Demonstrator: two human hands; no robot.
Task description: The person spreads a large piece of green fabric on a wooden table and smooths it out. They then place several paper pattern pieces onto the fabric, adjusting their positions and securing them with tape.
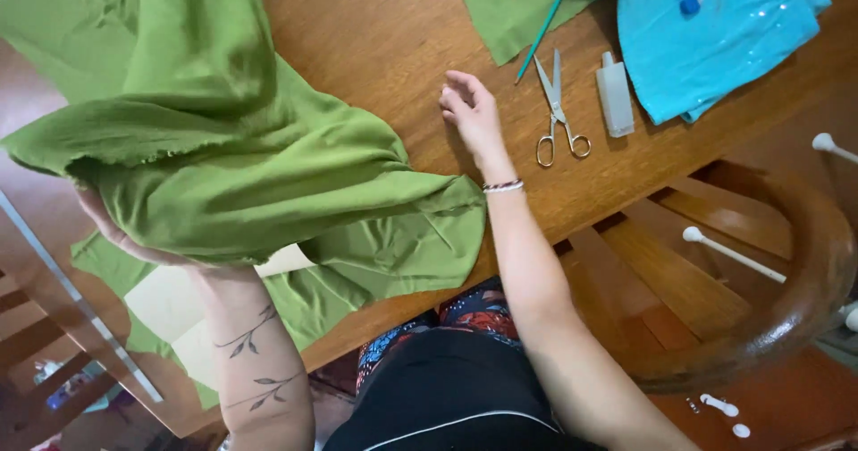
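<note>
1. The left hand [121, 232], at about 8 o'clock in the view, is under a bunched mass of green fabric [223, 147] and grasps it from below; most of the hand is hidden by the cloth.
2. The green fabric drapes from 10 o'clock down over the wooden table [375, 31] toward the centre.
3. The right hand [472, 111], near centre, lies released on the table, fingers loosely spread, holding nothing.
4. Scissors [559, 116] lie just beside it at 3 o'clock, with a small clear bottle [615, 98] beyond.
5. A teal pencil [541, 33] and folded blue cloth [715, 31] lie at 1 o'clock.
</note>
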